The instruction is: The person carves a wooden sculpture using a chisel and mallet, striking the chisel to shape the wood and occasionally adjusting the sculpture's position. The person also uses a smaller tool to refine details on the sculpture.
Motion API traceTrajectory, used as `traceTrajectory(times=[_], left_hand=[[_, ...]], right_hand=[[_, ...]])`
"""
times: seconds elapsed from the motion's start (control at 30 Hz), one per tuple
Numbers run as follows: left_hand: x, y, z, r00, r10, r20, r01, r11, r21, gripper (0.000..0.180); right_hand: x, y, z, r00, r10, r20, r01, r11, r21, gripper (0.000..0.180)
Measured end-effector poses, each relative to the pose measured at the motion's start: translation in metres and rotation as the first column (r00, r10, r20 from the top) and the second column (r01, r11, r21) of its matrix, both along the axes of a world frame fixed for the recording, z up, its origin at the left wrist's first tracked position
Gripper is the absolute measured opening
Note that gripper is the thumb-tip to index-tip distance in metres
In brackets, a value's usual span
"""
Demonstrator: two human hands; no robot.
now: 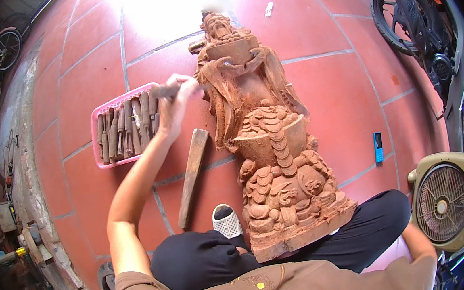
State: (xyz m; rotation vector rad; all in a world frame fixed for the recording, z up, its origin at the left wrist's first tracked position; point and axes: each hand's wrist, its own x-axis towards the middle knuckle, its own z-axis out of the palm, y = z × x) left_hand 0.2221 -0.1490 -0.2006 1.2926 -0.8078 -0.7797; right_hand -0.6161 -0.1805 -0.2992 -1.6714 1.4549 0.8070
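Note:
A reddish-brown wooden statue of a bearded figure lies on the floor, its carved base of coins and pots nearest me and against my leg. My left hand is closed on a short dark-handled tool, held beside the figure's sleeve. Motion blurs this tool, and its working end cannot be made out. Left of that hand is a pink plastic basket packed with several wooden-handled carving tools. A flat wooden bar rests between the basket and statue. My right hand is hidden; only part of that arm shows beyond my knee.
A box fan stands at the right, with a blue keypad phone on the tiles before it. Motorbikes line the far right. Bicycles and clutter border the left. A small white object lies beyond the statue.

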Motion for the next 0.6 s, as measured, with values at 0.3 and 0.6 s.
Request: traceTrajectory(times=[0.3,0.6], left_hand=[[-0.003,-0.002,0.011,0.984,-0.128,-0.126,0.157,0.955,0.253,0.017],[0.015,-0.035,-0.006,0.988,0.045,0.146,-0.068,0.986,0.155,0.016]], right_hand=[[0.030,0.145,-0.050,0.844,-0.533,-0.066,0.537,0.839,0.086,0.019],[0.057,0.110,-0.079,0.843,-0.535,0.056,0.529,0.843,0.097,0.019]])
